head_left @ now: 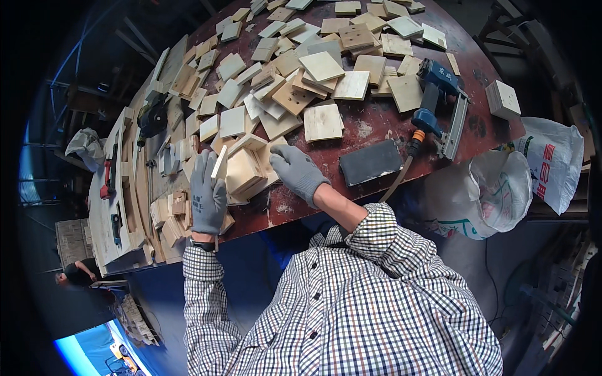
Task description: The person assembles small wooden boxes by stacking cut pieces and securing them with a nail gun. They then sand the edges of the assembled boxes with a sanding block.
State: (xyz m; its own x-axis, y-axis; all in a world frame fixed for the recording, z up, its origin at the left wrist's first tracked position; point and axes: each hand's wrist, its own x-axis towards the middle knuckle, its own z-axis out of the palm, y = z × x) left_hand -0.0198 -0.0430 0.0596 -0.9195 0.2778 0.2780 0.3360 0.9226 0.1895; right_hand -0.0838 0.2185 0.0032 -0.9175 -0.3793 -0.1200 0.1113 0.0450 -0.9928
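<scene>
My left hand (207, 197), in a grey glove, is beside a stack of small wooden boards (243, 174) near the table's front edge. A thin wooden board (219, 162) stands on edge between its fingers and thumb. At the stack's right side my right hand (298, 173), gloved alike, has its fingers bent against the edge of a pale board (266, 154); its fingertips are partly hidden. Another narrow board (247, 144) lies tilted on top of the stack. Small wooden blocks (172, 213) lie close by my left wrist.
A loose pile of square boards (295, 97) covers the dark red table (367, 128). At the right are a blue nail gun (433, 94) with a hose, a dark flat block (371, 163) and white sacks (495, 191). Tools (150, 117) and long planks lie left. A person (79, 272) is far left.
</scene>
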